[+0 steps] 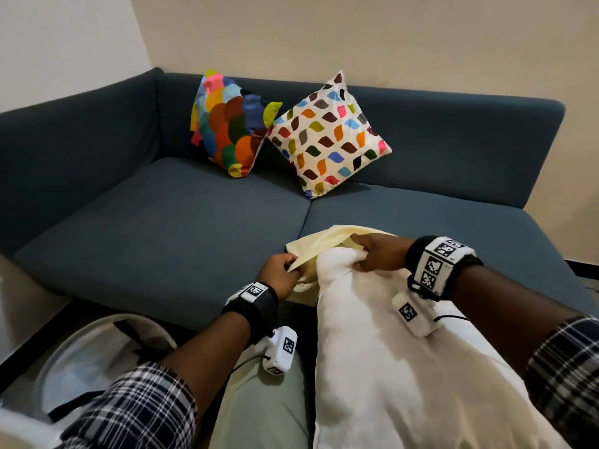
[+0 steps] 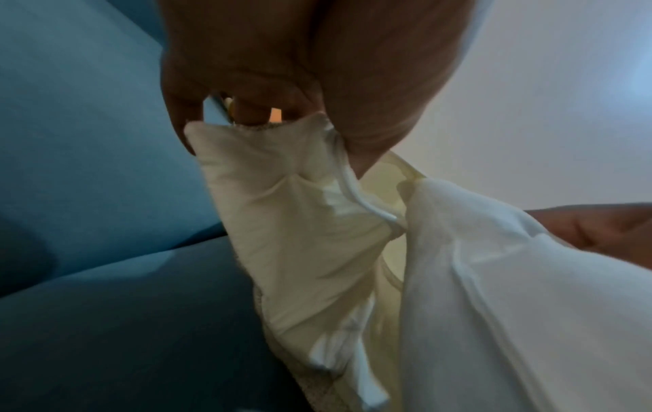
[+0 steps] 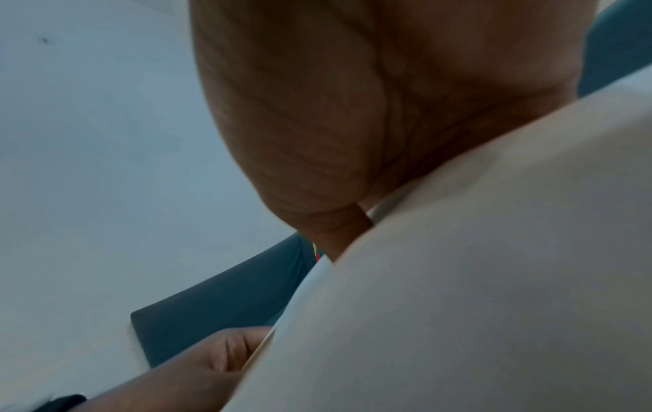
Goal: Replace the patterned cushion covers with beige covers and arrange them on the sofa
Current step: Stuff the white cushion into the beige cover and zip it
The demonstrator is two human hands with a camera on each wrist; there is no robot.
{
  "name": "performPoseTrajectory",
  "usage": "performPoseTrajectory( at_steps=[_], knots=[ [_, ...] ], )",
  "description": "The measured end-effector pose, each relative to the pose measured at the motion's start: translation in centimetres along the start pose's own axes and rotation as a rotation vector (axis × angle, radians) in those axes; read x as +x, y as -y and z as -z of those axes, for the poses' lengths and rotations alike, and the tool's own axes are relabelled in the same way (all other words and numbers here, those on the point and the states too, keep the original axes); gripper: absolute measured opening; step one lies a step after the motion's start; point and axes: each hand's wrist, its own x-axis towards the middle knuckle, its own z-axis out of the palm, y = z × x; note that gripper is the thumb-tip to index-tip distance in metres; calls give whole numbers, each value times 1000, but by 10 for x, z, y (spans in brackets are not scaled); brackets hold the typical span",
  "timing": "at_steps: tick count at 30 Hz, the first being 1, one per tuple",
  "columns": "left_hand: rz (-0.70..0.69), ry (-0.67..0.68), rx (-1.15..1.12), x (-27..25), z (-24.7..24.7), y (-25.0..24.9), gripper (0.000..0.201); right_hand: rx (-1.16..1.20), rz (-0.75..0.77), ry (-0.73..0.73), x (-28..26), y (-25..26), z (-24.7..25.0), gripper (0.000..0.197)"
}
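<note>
A bare white cushion insert [image 1: 398, 361] lies across my lap with its top corner at the sofa's front edge. A pale beige cover [image 1: 327, 241] lies bunched on the seat at that corner. My left hand [image 1: 280, 273] pinches the cover's open edge [image 2: 300, 217]. My right hand [image 1: 377, 254] grips the top corner of the insert [image 3: 494, 278], fingers reaching into the cover's mouth. Two patterned cushions lean on the sofa back: a scale-patterned one [image 1: 230, 124] and a white leaf-patterned one [image 1: 327, 137].
The dark blue sofa [image 1: 155, 222] fills the view, its left seat bare. A round glass table [image 1: 87, 361] stands at the lower left by my knee. Beige walls rise behind the sofa.
</note>
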Motion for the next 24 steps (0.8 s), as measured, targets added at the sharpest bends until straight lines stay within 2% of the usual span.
performPoseTrajectory(
  at_steps=[1,3,8,10,12,14,17,18,20,23,24],
  knots=[
    [-14,1,1,0,-1,-4,7,4,-26,6,-1,1,0,81],
    [-30,10,49,0,-3,-11,18,14,-47,5,1,4,-3,86],
    [-102,12,488,-14,-2,-38,34,43,-45,-59,9,8,-10,85],
    [-172,0,677,-19,-3,-47,44,60,-54,-108,11,9,-15,89],
    [-281,-56,810,-22,-11,-53,42,85,-33,-166,9,13,-20,89],
    [-303,-80,831,-23,-18,-57,34,159,-10,-223,6,13,-17,70],
    [-172,-20,770,-15,-9,-58,26,396,-52,-266,1,-8,6,37],
    [-157,4,753,-12,-6,-56,21,379,-78,-291,-2,-20,17,30],
    [-171,81,764,-4,-3,-54,12,201,-147,-309,-11,-49,37,25],
    [-175,206,797,4,-7,-60,14,-94,-318,-242,-19,-105,51,38],
    [-185,229,823,7,-11,-64,16,-126,-371,-199,-18,-128,47,44]
  ],
)
